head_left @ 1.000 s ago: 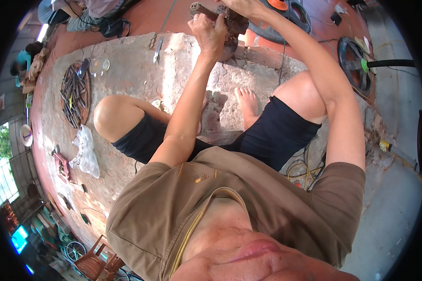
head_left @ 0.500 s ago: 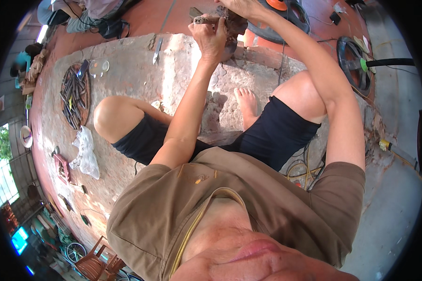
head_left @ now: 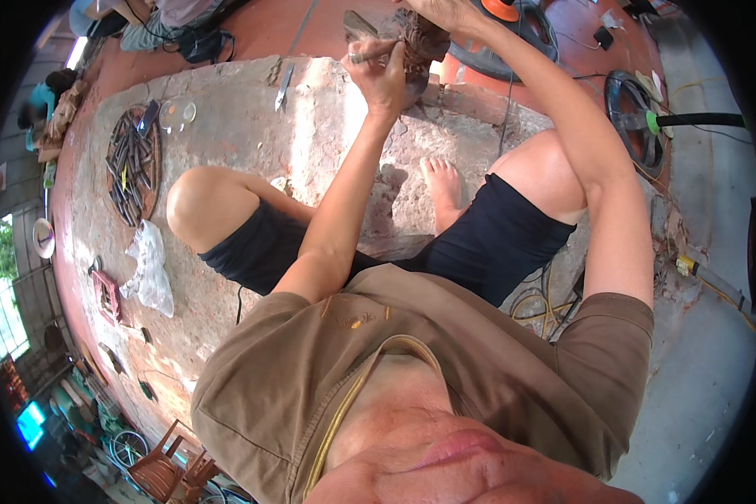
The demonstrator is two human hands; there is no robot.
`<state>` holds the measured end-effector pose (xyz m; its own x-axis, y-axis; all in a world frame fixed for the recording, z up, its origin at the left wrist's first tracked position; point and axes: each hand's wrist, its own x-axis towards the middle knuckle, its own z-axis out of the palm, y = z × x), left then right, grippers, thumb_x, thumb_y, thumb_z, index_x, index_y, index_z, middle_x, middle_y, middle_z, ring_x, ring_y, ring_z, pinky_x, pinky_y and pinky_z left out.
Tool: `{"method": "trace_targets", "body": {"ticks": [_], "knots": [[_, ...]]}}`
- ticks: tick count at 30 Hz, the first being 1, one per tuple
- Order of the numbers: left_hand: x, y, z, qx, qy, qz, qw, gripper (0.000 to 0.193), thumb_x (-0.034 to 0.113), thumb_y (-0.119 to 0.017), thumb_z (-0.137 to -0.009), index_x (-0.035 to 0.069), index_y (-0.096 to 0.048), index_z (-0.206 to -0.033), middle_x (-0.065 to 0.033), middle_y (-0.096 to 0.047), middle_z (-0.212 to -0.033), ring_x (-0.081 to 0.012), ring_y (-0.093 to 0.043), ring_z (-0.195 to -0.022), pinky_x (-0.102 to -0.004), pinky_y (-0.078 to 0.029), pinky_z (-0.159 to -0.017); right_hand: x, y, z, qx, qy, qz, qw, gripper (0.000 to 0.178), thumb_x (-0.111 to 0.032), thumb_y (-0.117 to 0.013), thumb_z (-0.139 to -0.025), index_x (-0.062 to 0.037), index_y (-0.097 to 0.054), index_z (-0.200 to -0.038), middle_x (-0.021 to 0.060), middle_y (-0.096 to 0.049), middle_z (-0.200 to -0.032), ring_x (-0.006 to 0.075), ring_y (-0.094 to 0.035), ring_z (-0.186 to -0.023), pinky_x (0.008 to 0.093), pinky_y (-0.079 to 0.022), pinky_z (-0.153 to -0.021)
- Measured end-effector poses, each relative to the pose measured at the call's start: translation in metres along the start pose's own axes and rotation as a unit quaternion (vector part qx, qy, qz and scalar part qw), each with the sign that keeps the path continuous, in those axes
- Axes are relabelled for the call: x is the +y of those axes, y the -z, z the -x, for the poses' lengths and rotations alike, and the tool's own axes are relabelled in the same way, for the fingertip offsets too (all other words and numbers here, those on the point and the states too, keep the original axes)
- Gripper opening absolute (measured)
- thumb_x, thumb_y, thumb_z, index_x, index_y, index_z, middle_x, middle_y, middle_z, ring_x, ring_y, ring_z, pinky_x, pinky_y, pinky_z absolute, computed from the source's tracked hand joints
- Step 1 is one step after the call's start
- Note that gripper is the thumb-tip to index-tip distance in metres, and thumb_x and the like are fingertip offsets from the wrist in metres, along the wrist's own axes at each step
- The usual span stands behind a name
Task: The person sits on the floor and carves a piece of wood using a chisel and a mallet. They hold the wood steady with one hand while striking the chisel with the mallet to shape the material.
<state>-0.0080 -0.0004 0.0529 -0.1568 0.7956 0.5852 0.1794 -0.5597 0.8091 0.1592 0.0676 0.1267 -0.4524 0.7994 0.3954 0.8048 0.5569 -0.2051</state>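
Note:
My left hand (head_left: pixel 378 80) is closed around a short brown stick-like handle (head_left: pixel 370 55), with the thumb pressed along it. It rests against the near left side of a dark brown carved piece (head_left: pixel 420 50), knobbly like carved wood, which stands at the far edge of the stone slab. Behind my fingers a flat brown bar (head_left: pixel 359 23) sticks up; I cannot make out what it joins. My right hand (head_left: pixel 443 12) reaches over the top of the carved piece. Its fingers are cut off by the picture's upper edge, so their grip is hidden.
A round basket of dark sticks (head_left: pixel 133 164), a blade (head_left: pixel 284 87), a white plastic bag (head_left: pixel 149 269) and a reddish frame (head_left: pixel 106 296) lie on the slab (head_left: pixel 235 109). Cables and a black ring (head_left: pixel 634 118) lie to the right. Another person (head_left: pixel 172 25) sits at the far left.
My left hand has shifted slightly down and right, and the handle's end has tilted lower. More of the flat bar and carved piece shows. The right hand moved slightly right.

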Motion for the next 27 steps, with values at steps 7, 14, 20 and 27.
{"method": "trace_targets", "body": {"ticks": [7,14,20,27], "knots": [[-0.012,0.005,-0.001,0.027,0.09,0.143,0.985,0.011,-0.001,-0.078,-0.077,0.001,-0.069,-0.082,-0.0053,-0.058,-0.089,-0.016,-0.057,-0.088,-0.0317,-0.049,-0.076,0.006,-0.005,0.002,0.014,-0.026,-0.02,0.999,0.026,-0.019,-0.042,-0.094,-0.0019,-0.062,-0.096,0.0181,-0.067,-0.097,0.0372,-0.065,-0.093,0.044,-0.051,-0.08],[-0.006,0.011,0.015,-0.068,-0.133,-0.163,0.975,0.012,0.005,-0.08,-0.077,0.003,-0.069,-0.081,-0.0058,-0.061,-0.086,-0.0153,-0.055,-0.088,-0.0315,-0.042,-0.076,-0.006,0.008,0.0,0.005,-0.061,-0.065,0.996,0.025,-0.019,-0.044,-0.093,-0.0013,-0.062,-0.095,0.0187,-0.066,-0.097,0.037,-0.065,-0.092,0.0436,-0.051,-0.079],[0.005,0.001,0.006,0.011,0.062,0.042,0.997,0.014,0.006,-0.08,-0.079,0.002,-0.066,-0.081,-0.004,-0.06,-0.092,-0.0166,-0.056,-0.085,-0.0347,-0.046,-0.083,0.006,0.003,0.005,0.0,0.002,-0.008,1.0,0.029,-0.02,-0.042,-0.094,-0.0008,-0.063,-0.096,0.0193,-0.067,-0.097,0.0372,-0.064,-0.093,0.0438,-0.05,-0.08],[-0.014,0.004,0.03,-0.063,0.037,0.027,0.997,0.012,0.006,-0.078,-0.079,0.003,-0.067,-0.081,-0.0077,-0.06,-0.086,-0.023,-0.057,-0.081,-0.0369,-0.046,-0.078,-0.028,0.026,-0.001,-0.018,-0.155,-0.122,0.98,0.029,-0.02,-0.041,-0.094,-0.0011,-0.063,-0.093,0.0196,-0.067,-0.096,0.0379,-0.064,-0.093,0.0444,-0.05,-0.08]]}}
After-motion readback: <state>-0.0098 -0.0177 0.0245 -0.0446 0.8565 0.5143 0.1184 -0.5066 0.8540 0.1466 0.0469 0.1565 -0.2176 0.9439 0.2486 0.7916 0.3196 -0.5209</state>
